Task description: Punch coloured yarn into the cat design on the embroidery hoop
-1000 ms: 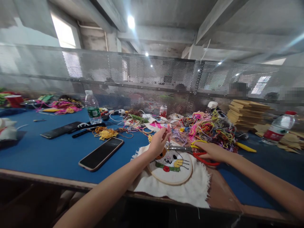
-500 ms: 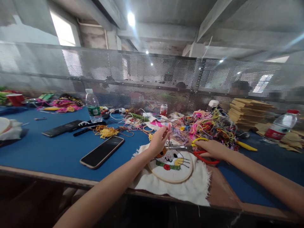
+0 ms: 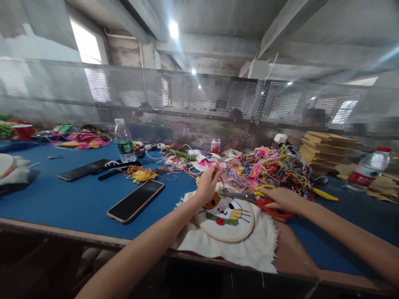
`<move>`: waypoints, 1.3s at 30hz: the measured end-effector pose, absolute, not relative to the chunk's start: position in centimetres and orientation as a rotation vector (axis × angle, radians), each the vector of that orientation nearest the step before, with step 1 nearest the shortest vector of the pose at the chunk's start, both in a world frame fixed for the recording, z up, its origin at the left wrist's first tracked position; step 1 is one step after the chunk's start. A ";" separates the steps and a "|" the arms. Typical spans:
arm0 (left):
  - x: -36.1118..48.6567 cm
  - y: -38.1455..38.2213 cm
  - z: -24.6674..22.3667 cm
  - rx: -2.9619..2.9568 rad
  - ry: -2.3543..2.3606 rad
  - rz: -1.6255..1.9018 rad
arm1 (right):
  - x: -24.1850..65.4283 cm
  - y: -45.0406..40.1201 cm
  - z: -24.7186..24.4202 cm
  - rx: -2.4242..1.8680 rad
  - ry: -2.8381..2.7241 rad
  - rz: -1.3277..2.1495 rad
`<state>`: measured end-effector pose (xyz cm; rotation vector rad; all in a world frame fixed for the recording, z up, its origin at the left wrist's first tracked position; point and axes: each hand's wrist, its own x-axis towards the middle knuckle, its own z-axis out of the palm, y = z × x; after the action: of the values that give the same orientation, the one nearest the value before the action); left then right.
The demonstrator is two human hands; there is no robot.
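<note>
A round wooden embroidery hoop (image 3: 227, 241) lies at the table's front edge, holding white cloth (image 3: 258, 253) with frayed edges. Stitched on it is a cat face (image 3: 222, 207) with a green collar and a red flower. My left hand (image 3: 208, 185) is closed above the hoop's upper left, pinching a thin pink thing (image 3: 218, 166) too small to make out. My right hand (image 3: 282, 198) grips scissors (image 3: 238, 195) by their yellow and red handles. Their blades point left over the top of the hoop, near the left fingertips.
A phone (image 3: 136, 202) lies left of the cloth, with yellow yarn (image 3: 144, 175) and a water bottle (image 3: 125, 143) behind it. Beyond my hands are a tangled thread heap (image 3: 277, 168), a can (image 3: 215, 146) and stacked brown paper (image 3: 324, 151). A red-capped bottle (image 3: 368, 170) stands right; a mesh partition (image 3: 187, 99) runs behind.
The pink thing shows less above my left fingers, which have tipped slightly. The scissors have shifted slightly right and down in view, along with my right hand. The hoop stays put.
</note>
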<state>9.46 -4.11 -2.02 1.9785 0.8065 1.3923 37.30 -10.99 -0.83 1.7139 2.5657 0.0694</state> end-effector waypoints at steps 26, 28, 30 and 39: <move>5.0 0.0 -2.9 1.924 1.406 1.064 | 29.5 -8.6 -4.0 2.305 2.658 -0.922; 4.9 0.1 -2.2 1.983 1.332 1.073 | 29.8 -9.2 -3.4 2.358 2.716 -1.239; 5.0 -0.1 -1.2 2.063 1.222 1.141 | 30.0 -10.1 -2.3 2.436 2.821 -1.323; 5.4 -0.7 0.8 1.834 0.938 1.677 | 29.6 -7.5 3.8 2.468 3.531 -0.541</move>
<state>5.44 -0.69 0.79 1.8340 0.9375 1.6768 29.59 -7.50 3.76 2.4678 3.5315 -0.5412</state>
